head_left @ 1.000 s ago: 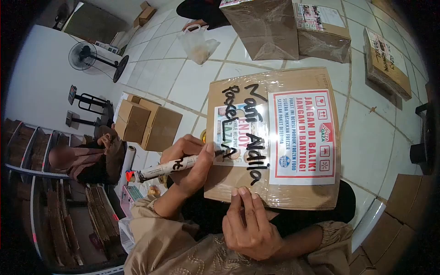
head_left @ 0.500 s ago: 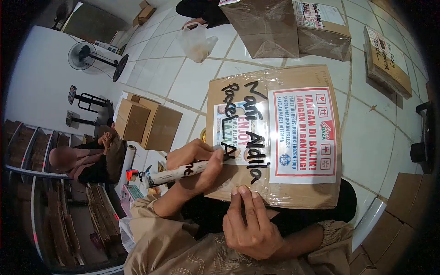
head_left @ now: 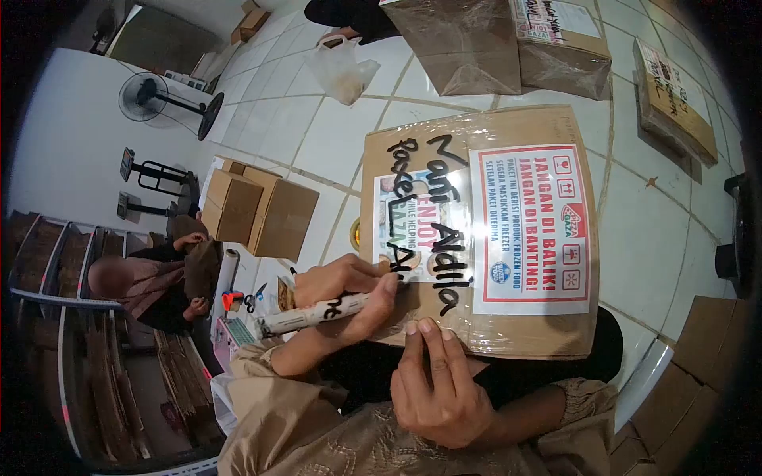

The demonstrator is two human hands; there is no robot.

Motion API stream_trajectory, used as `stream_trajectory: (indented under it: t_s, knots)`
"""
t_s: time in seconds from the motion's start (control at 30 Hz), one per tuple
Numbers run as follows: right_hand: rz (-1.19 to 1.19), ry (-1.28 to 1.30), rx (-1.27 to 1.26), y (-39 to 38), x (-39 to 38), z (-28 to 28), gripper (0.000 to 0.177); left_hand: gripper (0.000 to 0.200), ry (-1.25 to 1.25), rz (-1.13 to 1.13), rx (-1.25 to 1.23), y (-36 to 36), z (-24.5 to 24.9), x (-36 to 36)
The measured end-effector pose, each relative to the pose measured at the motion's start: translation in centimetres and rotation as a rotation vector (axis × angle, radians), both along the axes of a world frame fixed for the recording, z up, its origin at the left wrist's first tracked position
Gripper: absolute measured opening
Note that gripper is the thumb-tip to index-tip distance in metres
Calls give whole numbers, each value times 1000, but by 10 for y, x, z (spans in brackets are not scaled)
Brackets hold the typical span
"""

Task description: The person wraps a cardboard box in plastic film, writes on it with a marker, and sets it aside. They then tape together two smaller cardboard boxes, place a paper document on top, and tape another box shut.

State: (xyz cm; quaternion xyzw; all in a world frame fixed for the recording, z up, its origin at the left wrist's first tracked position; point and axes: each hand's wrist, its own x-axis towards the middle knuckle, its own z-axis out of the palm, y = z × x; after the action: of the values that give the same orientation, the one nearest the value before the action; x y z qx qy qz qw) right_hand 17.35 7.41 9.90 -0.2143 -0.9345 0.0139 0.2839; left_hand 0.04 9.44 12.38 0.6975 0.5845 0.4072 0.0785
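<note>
Since the taped carton [head_left: 467, 214] is lying across the lap [head_left: 607, 349], the right hand [head_left: 440, 393] is resting bunched fingers on its near edge, probably for steadiness, grip underneath unclear; the left hand [head_left: 341, 284] is pinching a marker pen [head_left: 316, 314] closely between fingers and thumb beside black lettering [head_left: 398, 252].

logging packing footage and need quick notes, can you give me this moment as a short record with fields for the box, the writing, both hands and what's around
box: cardboard in clear wrap, over the person's lap
handwriting: black, two lines, partly over a printed sticker
left hand: holds a marker; tip contact hard to see
right hand: touches the box's near edge
warning label: white, red border, "JANGAN DI BALIK!"
floor: white tiles, wrapped boxes beyond
other person: at the left
</note>
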Motion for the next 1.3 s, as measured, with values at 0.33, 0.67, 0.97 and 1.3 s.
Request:
stream_trajectory:
  t_s: [0.33, 0.67, 0.97, 1.3]
  knots:
    - [-10, 7, -20, 0, 0, 1, 27, 22, -30, -26, -16, -6, 0, 4]
    - [-30, -3, -27, -1, 0, 2, 28, 20, 8, -30, -31, -7, 4, 5]
    - [30, 32, -61, 3, 5, 3, 28, 22, -3, -7, -66, -15, 3, 0]
    - [148, 57, -256, 10, 20, 23, 19, 25, -142, 60, -78, -25, 7, -4]
